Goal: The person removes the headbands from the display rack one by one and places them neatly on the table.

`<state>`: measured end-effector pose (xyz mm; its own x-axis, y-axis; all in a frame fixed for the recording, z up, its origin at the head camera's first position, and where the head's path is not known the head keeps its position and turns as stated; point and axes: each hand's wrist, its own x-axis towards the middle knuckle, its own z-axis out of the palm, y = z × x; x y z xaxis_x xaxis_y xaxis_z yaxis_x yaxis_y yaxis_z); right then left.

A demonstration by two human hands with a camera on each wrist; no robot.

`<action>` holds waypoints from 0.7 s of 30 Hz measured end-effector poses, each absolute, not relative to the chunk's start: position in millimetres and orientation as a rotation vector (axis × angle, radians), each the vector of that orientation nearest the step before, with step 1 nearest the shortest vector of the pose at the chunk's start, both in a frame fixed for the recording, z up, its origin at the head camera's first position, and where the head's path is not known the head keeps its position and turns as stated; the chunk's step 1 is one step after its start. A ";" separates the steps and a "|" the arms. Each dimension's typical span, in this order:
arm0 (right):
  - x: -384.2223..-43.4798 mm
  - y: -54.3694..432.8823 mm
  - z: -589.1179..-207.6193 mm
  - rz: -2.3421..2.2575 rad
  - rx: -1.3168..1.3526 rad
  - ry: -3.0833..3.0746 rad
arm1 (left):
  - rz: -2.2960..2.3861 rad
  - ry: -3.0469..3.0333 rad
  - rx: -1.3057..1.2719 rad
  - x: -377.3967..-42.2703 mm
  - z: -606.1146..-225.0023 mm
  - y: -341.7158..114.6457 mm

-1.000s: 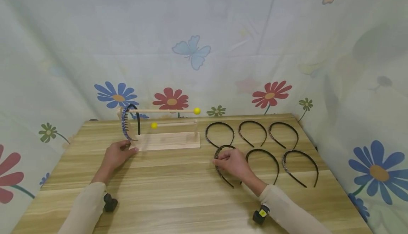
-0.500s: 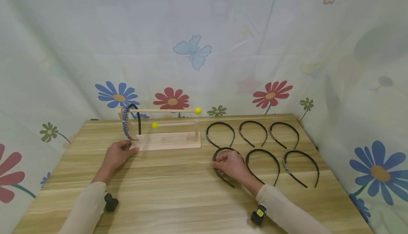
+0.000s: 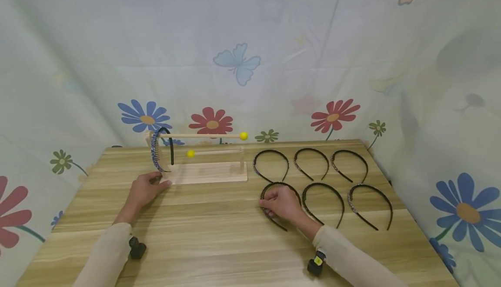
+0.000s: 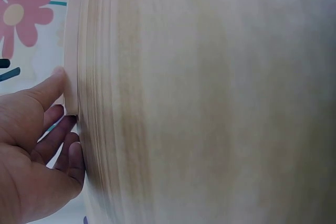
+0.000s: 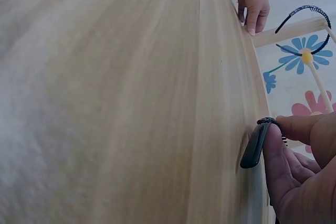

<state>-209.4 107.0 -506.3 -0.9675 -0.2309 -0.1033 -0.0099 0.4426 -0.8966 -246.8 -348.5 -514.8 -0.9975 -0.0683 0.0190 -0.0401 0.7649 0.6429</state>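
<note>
My right hand (image 3: 283, 202) pinches the beaded side of a black toothed headband (image 3: 270, 220) between thumb and fingers, low over the table. In the right wrist view, one end of this headband (image 5: 254, 148) sticks out past the fingertips. My left hand (image 3: 144, 189) holds the near left corner of a wooden display stand (image 3: 207, 174); in the left wrist view, the thumb lies along the edge of its base (image 4: 71, 51). A blue-beaded headband (image 3: 155, 150) hangs on the stand's upper rod (image 3: 203, 136), at the left end.
Several other black headbands lie on the table (image 3: 203, 239) at the right, among them one beside my right hand (image 3: 339, 198) and one at the far right (image 3: 385, 198). Yellow balls (image 3: 243, 136) cap the stand's rods. A flowered curtain (image 3: 188, 82) stands behind the table.
The headband in my right hand has shifted slightly towards me and turned a little, its far curve drawing away from the headband behind. My left hand keeps its place on the stand.
</note>
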 end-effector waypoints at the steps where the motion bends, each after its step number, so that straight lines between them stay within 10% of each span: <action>1: -209.3 107.0 -506.7 -1.541 -0.208 2.480 | -1.059 -2.912 0.088 -246.5 -514.5 -348.3; 21: -210.6 112.5 -491.3 -1.561 -0.242 2.460 | -1.071 -2.928 0.112 -245.1 -511.4 -345.1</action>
